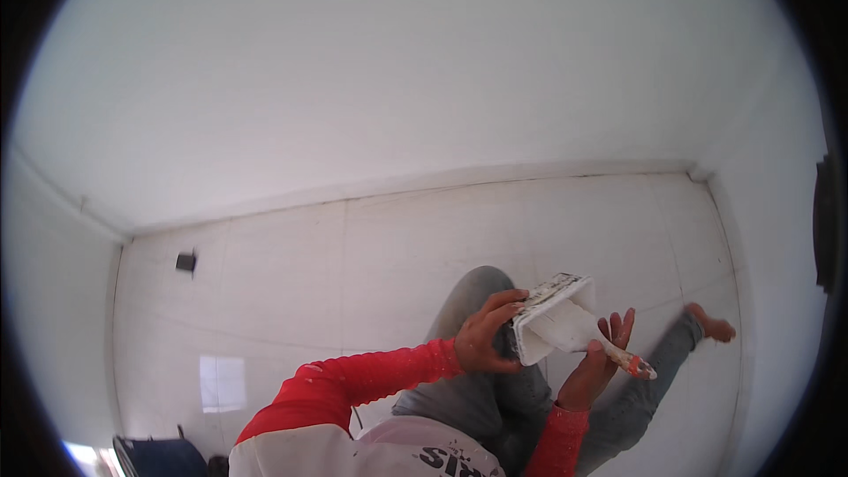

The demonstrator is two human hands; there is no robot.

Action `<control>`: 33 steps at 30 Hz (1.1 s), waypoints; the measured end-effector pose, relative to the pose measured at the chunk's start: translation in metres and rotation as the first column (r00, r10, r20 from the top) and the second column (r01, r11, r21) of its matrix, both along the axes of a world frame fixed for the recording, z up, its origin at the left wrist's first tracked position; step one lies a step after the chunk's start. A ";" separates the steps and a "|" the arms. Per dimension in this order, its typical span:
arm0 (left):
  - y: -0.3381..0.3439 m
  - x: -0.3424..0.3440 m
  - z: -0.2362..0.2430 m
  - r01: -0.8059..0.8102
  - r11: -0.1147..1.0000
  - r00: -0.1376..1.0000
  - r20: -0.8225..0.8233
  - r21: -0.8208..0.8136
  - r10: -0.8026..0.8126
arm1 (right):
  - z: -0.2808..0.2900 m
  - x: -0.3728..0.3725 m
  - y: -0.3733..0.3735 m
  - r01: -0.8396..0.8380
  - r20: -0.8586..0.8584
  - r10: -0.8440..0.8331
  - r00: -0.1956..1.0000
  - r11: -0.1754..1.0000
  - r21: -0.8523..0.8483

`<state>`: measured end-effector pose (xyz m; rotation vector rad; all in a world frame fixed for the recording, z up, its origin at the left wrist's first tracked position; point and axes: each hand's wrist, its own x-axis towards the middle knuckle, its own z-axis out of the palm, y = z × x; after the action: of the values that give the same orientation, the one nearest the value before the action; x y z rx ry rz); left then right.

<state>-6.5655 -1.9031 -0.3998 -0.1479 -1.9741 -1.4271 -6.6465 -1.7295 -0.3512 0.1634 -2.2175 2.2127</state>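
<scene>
My left hand (484, 336) is wrapped round the side of a paint-smeared container (531, 352) and holds it tilted above my lap, its opening turned to the right. Dried white and dark smudges cover the container's outside. In my right hand (597, 373) is a paintbrush (638, 367) with an orange and white handle, gripped near the thumb while other fingers stretch upward. The brush's wide white head reaches into the container's mouth. How much paint lies inside I cannot tell.
I sit on pale floor tiles (291, 300) with my legs bent, facing a white wall (397, 71). A small dark block (185, 261) lies on the floor to the left. Something dark blue (163, 458) stands at the lower left. A dark object (825, 225) shows on the right.
</scene>
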 end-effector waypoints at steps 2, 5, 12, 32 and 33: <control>-0.023 0.048 -0.006 -0.086 0.993 0.995 0.046 0.081 0.083 | 0.007 0.037 -0.051 -0.094 0.254 0.197 0.947 0.925 -0.367; 0.003 0.090 0.009 -0.280 0.950 0.953 0.158 0.139 0.258 | 0.023 0.048 -0.064 -0.289 0.358 0.577 0.734 0.742 -0.605; -0.008 0.162 0.076 -0.350 0.935 0.881 0.322 -0.053 0.348 | 0.079 0.035 -0.079 -0.477 0.455 0.699 0.551 0.712 -0.515; 0.154 0.477 0.056 -0.726 0.077 -0.563 0.654 -0.684 0.505 | 0.322 0.235 -0.197 -0.936 0.528 0.847 -0.069 -0.237 0.259; 0.128 0.407 0.067 -0.743 -0.027 -0.595 0.641 -0.669 0.485 | 0.346 0.203 -0.236 -0.907 0.527 0.840 -0.131 -0.316 0.280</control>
<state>-6.1581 -1.7747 -0.3328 2.4780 -1.4325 -0.3382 -6.4437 -1.9656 -0.0053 2.8199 -3.1841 1.0595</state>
